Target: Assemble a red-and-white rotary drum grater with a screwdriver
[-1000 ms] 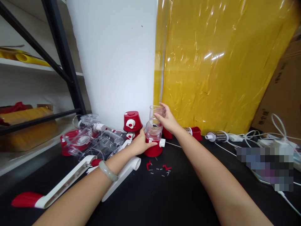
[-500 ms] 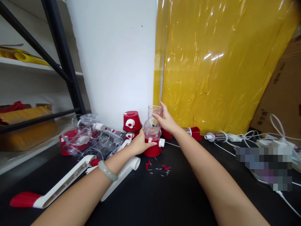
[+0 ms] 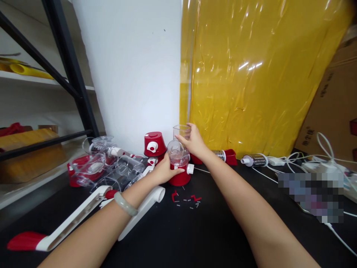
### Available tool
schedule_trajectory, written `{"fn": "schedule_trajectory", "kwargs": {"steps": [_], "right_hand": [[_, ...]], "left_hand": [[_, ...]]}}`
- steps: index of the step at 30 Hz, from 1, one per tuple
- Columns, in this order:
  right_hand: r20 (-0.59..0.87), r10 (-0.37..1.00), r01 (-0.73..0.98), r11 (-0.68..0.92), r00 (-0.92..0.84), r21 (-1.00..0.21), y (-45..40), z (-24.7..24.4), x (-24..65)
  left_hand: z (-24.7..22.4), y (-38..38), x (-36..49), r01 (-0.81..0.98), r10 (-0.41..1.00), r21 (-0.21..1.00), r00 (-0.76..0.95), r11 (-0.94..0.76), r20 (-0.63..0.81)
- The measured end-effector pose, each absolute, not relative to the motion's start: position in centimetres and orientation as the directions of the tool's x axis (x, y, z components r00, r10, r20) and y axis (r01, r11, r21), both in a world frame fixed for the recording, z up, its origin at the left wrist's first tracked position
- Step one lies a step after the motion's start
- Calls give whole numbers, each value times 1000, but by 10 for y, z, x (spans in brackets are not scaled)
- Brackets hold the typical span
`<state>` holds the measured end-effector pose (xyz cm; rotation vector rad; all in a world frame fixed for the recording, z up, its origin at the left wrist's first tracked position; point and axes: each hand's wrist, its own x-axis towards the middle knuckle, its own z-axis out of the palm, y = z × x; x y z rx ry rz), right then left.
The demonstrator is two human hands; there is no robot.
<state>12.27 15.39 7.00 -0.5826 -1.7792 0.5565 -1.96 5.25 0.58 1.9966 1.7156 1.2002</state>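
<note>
A red suction base (image 3: 180,178) with a white side knob stands on the black table, and on it sits the clear plastic housing (image 3: 176,148) of a rotary grater. My left hand (image 3: 166,170) is wrapped around the left side of the base, its thumb across the front. At the top, my right hand (image 3: 193,140) grips the housing's upright feed chute (image 3: 180,131), thumb in front and fingers behind the rim. The joint between housing and base is partly hidden by my left hand. In front lie small red plastic pieces (image 3: 196,198) and several short metal pins.
Stacked red bases (image 3: 155,143) stand left of my hands. Clear housings (image 3: 122,169) pile up further left, with white crank handles (image 3: 75,219) nearer me. Grater drums (image 3: 255,160), white cables (image 3: 295,160) and a blurred-out device (image 3: 312,195) lie right. A black shelf frame (image 3: 69,70) rises left.
The clear housing has turned slightly on the red base, its round opening now facing more to the left. Both hands keep their holds. The whole view has shifted a little.
</note>
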Motion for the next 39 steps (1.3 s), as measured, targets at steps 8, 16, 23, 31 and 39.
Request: {"fn": "schedule_trajectory", "kwargs": {"steps": [8, 16, 23, 31, 39], "right_hand": [[782, 614, 404, 745, -105, -531, 124, 77, 123], [785, 614, 505, 704, -79, -499, 114, 78, 122], [682, 689, 42, 710, -247, -703, 159, 67, 126], [631, 683, -233, 589, -368, -774, 170, 62, 127], [583, 667, -314, 491, -464, -813, 171, 61, 130]], "left_hand": [[5, 54, -20, 676, 891, 658, -5, -332, 455], [4, 55, -20, 694, 898, 650, -13, -309, 440], [6, 53, -20, 707, 917, 665, -60, -240, 394], [9, 51, -18, 730, 930, 658, -87, -184, 357], [9, 52, -18, 733, 937, 657, -79, -177, 340]]}}
